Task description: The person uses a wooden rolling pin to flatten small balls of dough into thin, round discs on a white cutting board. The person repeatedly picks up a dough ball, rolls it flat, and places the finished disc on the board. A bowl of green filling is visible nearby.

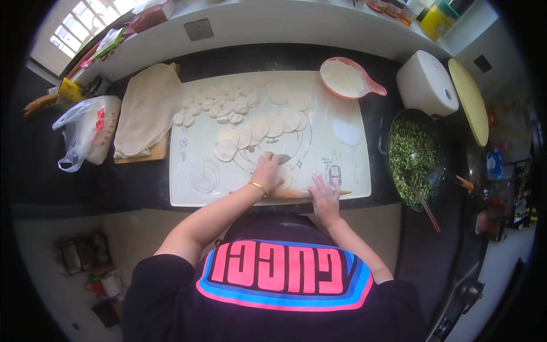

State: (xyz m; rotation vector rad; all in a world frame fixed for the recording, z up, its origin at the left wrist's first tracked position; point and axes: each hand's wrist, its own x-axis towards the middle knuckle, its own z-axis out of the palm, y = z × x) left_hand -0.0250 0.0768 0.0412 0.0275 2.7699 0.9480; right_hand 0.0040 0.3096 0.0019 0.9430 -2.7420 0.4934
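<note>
My left hand (266,172), with a gold bangle at the wrist, is closed at the edge of a small round dough wrapper (281,179) on the pale kneading mat (196,195). Its fingertips partly cover the wrapper. A wooden rolling pin (289,194) lies crosswise on the near side of the wrapper. Over the pin's right part rests my right hand (325,198), floury, its fingers stretched forward. Beyond my hands, an overlapping row of rolled wrappers (259,129) curves across the mat. Several small dough pieces (225,104) are clustered farther back to the left.
A red-handled bowl of flour (345,78) stands at the mat's back right. To the right is a pan of chopped green filling (413,151) with chopsticks, near a white appliance (427,82). At left, a dough sheet (147,105) covers a board beside a plastic bag (97,128).
</note>
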